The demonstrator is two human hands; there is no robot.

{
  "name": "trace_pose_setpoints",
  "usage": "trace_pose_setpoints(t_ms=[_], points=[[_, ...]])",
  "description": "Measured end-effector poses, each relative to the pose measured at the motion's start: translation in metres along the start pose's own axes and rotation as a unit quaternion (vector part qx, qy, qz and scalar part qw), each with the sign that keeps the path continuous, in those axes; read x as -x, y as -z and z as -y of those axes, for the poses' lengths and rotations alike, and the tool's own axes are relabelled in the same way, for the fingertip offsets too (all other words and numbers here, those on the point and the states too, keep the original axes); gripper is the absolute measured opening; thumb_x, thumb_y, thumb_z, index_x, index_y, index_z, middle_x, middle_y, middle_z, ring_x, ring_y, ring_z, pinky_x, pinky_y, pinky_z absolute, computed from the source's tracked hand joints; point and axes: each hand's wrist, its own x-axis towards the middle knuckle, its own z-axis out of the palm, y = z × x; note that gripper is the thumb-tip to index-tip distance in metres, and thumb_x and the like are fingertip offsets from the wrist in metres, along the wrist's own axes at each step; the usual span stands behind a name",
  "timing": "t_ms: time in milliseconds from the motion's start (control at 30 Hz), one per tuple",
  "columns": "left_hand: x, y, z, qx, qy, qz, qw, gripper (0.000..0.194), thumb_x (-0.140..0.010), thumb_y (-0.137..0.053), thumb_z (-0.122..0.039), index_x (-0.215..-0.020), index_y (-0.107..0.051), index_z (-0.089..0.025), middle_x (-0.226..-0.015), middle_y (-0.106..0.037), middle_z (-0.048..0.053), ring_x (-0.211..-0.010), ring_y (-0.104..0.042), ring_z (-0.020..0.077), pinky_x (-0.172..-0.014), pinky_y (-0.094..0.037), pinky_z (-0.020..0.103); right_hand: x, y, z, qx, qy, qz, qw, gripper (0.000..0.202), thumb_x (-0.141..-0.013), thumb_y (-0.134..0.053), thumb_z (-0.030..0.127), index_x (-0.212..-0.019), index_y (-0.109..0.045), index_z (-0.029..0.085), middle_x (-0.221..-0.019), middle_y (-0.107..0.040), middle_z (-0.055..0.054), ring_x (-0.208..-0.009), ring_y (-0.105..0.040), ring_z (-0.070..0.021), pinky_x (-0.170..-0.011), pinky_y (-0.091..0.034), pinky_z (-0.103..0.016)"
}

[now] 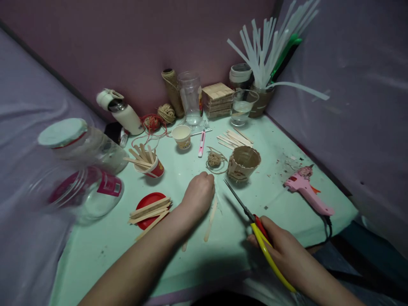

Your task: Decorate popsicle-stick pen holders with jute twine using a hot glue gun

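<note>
My right hand (277, 242) grips a pair of scissors (244, 206) with red and yellow handles; the blades look closed and point up and left. Low over the middle of the table is my left hand (198, 194), fingers curled down and pressed together, so whatever they hold is hidden. A flat wooden stick (211, 223) lies just right of it, and the tip of another stick (184, 246) shows below the forearm. Beyond the left hand sits a small ball of twine (214, 159) with loose strands. Beside it stands a brown cup-shaped holder (242, 165).
A pink glue gun (307, 191) lies at the right with its cord over the edge. To the left are a red dish (145, 223) bearing sticks, a paper cup of sticks (156, 169) and clear jars (95, 204). A pink utility knife (202, 144) lies further back.
</note>
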Motion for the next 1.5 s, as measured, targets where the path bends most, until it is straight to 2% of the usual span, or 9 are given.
trace_pose_setpoints(t_ms=[133, 267, 433, 567, 667, 767, 967, 1333, 1500], points=[[-0.006, -0.003, -0.007, -0.054, -0.005, 0.026, 0.998, 0.027, -0.094, -0.042, -0.008, -0.105, -0.067, -0.012, -0.103, -0.068, 0.014, -0.094, -0.065, 0.0246, -0.083, -0.049, 0.034, -0.003, 0.001, -0.002, 0.026, -0.005, 0.002, 1.0, 0.032, -0.084, -0.043, 0.058, -0.08, -0.04, 0.027, -0.071, -0.06, -0.002, -0.067, -0.058, -0.0233, -0.064, -0.041, -0.033], [-0.007, 0.001, -0.001, -0.048, -0.004, 0.017, 0.999, 0.029, -0.09, -0.043, -0.006, -0.105, -0.067, -0.011, -0.104, -0.068, 0.015, -0.093, -0.065, 0.0255, -0.081, -0.048, 0.036, -0.004, 0.002, -0.003, 0.059, -0.001, -0.014, 0.998, 0.031, -0.086, -0.044, 0.058, -0.083, -0.041, 0.027, -0.07, -0.061, -0.002, -0.065, -0.059, -0.0235, -0.062, -0.038, -0.032], [0.027, 0.013, 0.026, 0.163, 0.033, -0.057, 0.984, 0.018, -0.085, -0.054, -0.015, -0.093, -0.07, -0.018, -0.093, -0.073, 0.007, -0.086, -0.066, 0.0206, -0.078, -0.047, 0.031, -0.005, 0.005, -0.001, 0.119, 0.006, -0.059, 0.991, 0.035, -0.086, -0.045, 0.059, -0.089, -0.047, 0.025, -0.068, -0.062, -0.005, -0.062, -0.061, -0.0253, -0.057, -0.035, -0.03], [0.071, 0.008, 0.047, 0.303, 0.083, -0.025, 0.949, 0.015, -0.085, -0.055, -0.024, -0.085, -0.069, -0.02, -0.081, -0.073, 0.003, -0.075, -0.065, 0.0183, -0.069, -0.045, 0.029, -0.008, 0.005, 0.0, 0.147, 0.012, -0.067, 0.987, 0.038, -0.088, -0.044, 0.06, -0.092, -0.052, 0.023, -0.062, -0.062, -0.004, -0.056, -0.062, -0.0255, -0.052, -0.034, -0.029], [0.085, -0.002, 0.05, 0.288, 0.097, -0.024, 0.952, 0.016, -0.087, -0.054, -0.025, -0.084, -0.07, -0.02, -0.083, -0.075, 0.004, -0.078, -0.066, 0.0198, -0.072, -0.044, 0.031, -0.009, 0.002, 0.001, 0.167, 0.01, -0.055, 0.984, 0.039, -0.089, -0.044, 0.06, -0.091, -0.053, 0.023, -0.059, -0.061, -0.004, -0.055, -0.062, -0.0262, -0.052, -0.033, -0.029], [0.08, -0.007, 0.045, 0.273, 0.112, -0.035, 0.955, 0.016, -0.088, -0.053, -0.022, -0.085, -0.069, -0.02, -0.083, -0.075, 0.004, -0.078, -0.066, 0.0202, -0.071, -0.043, 0.031, -0.01, 0.0, 0.001, 0.186, 0.001, -0.05, 0.981, 0.038, -0.09, -0.045, 0.06, -0.093, -0.054, 0.023, -0.063, -0.063, -0.005, -0.059, -0.065, -0.0282, -0.053, -0.033, -0.029], [0.067, -0.003, 0.039, 0.237, 0.124, -0.036, 0.963, 0.016, -0.088, -0.053, -0.017, -0.083, -0.068, -0.02, -0.084, -0.074, 0.004, -0.077, -0.064, 0.0198, -0.071, -0.041, 0.031, -0.01, -0.003, -0.002, 0.203, -0.008, -0.05, 0.978, 0.038, -0.09, -0.046, 0.058, -0.099, -0.054, 0.022, -0.067, -0.065, -0.006, -0.063, -0.067, -0.0294, -0.055, -0.032, -0.029], [0.07, -0.002, 0.032, 0.196, 0.138, -0.014, 0.971, 0.015, -0.09, -0.056, -0.02, -0.091, -0.072, -0.019, -0.094, -0.076, 0.007, -0.089, -0.067, 0.0233, -0.079, -0.043, 0.034, -0.015, -0.003, -0.002, 0.216, 0.012, -0.07, 0.974, 0.034, -0.09, -0.051, 0.055, -0.097, -0.057, 0.022, -0.066, -0.067, -0.006, -0.061, -0.068, -0.0287, -0.053, -0.032, -0.029], [0.076, -0.006, 0.022, 0.121, 0.149, -0.013, 0.981, 0.011, -0.087, -0.06, -0.018, -0.094, -0.068, -0.017, -0.092, -0.071, 0.008, -0.086, -0.065, 0.0241, -0.074, -0.042, 0.033, -0.013, -0.002, -0.002, 0.257, 0.006, -0.091, 0.962, 0.034, -0.092, -0.052, 0.05, -0.108, -0.058, 0.02, -0.077, -0.073, -0.01, -0.065, -0.071, -0.0308, -0.054, -0.032, -0.031]])
